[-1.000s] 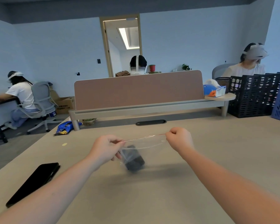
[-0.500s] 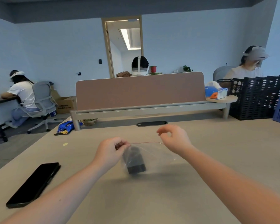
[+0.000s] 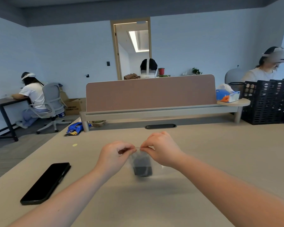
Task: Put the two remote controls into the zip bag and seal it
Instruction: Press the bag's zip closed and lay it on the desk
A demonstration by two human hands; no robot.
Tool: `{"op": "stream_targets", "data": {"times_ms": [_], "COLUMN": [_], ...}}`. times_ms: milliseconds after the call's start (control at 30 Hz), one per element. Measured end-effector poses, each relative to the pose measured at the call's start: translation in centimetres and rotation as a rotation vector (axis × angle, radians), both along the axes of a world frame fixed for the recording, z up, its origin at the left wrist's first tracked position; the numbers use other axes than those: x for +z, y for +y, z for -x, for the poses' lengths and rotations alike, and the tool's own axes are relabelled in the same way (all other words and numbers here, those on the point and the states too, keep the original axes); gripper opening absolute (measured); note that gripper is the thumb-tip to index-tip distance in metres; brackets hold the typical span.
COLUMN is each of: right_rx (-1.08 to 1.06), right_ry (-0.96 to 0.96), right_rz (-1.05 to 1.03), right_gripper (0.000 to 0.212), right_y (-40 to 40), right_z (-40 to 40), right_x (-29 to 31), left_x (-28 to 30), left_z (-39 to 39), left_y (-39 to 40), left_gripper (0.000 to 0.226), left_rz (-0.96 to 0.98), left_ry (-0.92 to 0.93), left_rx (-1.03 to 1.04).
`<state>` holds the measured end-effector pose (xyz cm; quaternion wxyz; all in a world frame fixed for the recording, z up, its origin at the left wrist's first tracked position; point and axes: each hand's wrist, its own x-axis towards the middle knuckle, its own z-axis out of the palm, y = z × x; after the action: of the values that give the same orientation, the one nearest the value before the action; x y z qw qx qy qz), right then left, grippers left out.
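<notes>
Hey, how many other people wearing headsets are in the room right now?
3. One sits at a desk on the left, one shows only as a head behind the desk divider in the middle, one sits at far right behind the black crates. More may be hidden.

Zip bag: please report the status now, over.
Left hand and right hand pinching top edge of zip bag, close together. Dark remotes inside, blurred. Phone lies left, clear of work.
</notes>
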<state>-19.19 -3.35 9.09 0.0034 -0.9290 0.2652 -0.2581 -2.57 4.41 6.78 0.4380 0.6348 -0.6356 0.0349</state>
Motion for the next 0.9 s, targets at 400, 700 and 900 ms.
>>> {"op": "stream_targets", "data": {"times_ms": [400,700,900], "right_rx": [0.043,0.078,0.08], "right_ry": [0.021,0.05,0.055], "right_rz": [-0.008,0.042,0.044], "right_gripper": [0.027,0.026,0.027], "right_y": [0.4,1.0,1.1], "right_z": [-0.6,-1.4,-1.7], "right_x": [-0.4,-0.4,-0.7], "left_x": [-0.6,-0.9,-0.7], "left_z": [-1.3,-1.2,-1.0], "left_y": [0.8,0.9,1.1], "left_gripper": [0.007,0.025,0.036], "left_rz": [-0.07,-0.08,-0.092], "left_ry": [-0.049,-0.046,-0.084], "left_rx": [0.003,0.024,0.012]}}
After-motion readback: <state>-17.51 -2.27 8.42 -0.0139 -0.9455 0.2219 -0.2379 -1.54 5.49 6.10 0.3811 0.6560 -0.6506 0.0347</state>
